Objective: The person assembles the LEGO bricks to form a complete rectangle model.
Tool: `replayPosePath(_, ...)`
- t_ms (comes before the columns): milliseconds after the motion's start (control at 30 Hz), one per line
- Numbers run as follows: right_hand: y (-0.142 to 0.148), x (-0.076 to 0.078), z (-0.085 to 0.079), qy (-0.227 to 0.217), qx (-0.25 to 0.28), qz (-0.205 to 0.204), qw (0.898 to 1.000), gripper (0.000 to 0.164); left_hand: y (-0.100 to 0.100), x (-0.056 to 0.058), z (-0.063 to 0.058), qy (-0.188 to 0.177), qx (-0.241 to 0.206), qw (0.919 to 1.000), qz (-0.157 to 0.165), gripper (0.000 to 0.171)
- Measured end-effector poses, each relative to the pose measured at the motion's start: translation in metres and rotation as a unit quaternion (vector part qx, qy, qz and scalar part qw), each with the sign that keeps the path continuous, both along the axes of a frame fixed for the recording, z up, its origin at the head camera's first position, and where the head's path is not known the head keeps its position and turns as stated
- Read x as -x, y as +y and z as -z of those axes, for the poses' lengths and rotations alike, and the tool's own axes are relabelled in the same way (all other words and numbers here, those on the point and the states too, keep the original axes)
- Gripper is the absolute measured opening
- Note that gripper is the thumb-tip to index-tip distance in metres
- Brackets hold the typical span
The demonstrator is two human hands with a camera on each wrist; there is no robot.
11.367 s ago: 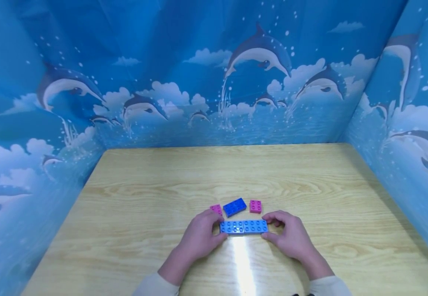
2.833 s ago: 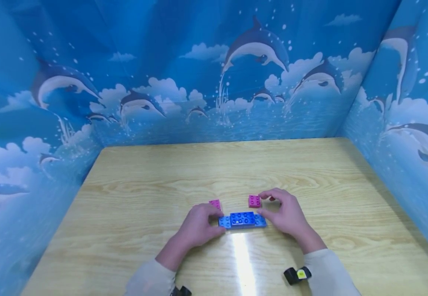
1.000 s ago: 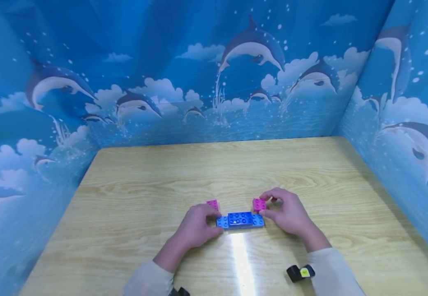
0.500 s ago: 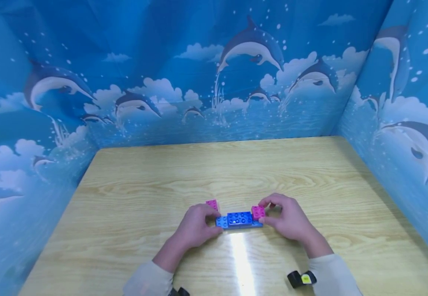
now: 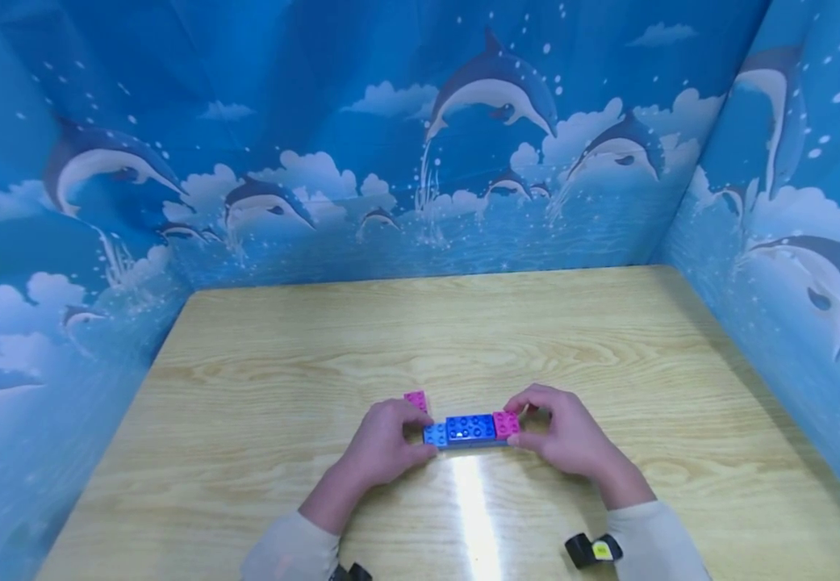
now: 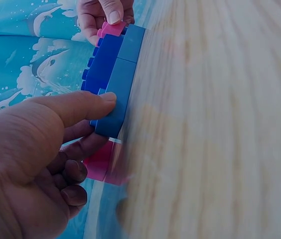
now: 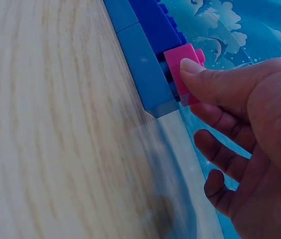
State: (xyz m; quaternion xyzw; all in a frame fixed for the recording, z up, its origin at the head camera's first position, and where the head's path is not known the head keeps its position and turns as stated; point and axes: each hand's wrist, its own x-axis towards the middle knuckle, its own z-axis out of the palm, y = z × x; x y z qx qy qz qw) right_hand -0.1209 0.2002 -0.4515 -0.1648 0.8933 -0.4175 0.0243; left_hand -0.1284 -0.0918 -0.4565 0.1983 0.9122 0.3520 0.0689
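Note:
Two light blue building bricks stand end to end in a row; the left one [image 5: 435, 435] shows in the head view, the right one [image 7: 148, 69] in the right wrist view. A dark blue brick [image 5: 470, 428] sits on top, bridging their joint. My left hand [image 5: 388, 443] pinches the row's left end between thumb and fingers. With thumb and index finger, my right hand [image 5: 569, 432] pinches a pink square brick [image 5: 506, 424] over the right end. Light blue studs show in a gap beneath that pink brick in the right wrist view.
Another pink square brick [image 5: 415, 399] lies on the wooden table [image 5: 303, 347] behind my left hand, partly hidden by it. Blue dolphin-print curtains [image 5: 318, 121] stand at the table's back and sides. Each wrist wears a black device [image 5: 594, 550].
My right hand has taken the right pink brick from the table and brought it over the row's right end. Earlier, the dark blue brick went from the table onto the light blue row.

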Motion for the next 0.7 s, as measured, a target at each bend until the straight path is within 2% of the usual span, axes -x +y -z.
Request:
replayPosePath(333,0.0015,0.0061,0.0004,0.017,-0.025,-0.038,0.999,0.037,0.0008,0.0031,0.0006,-0.002,0.001,1.0,0.005,0.034)
replayPosePath(700,-0.0002,0.0048,0.0069,0.026,-0.022,-0.035,0.999,0.035,0.0014,0.0042,0.0001,0.002,0.003,0.9999,0.01,0.033)
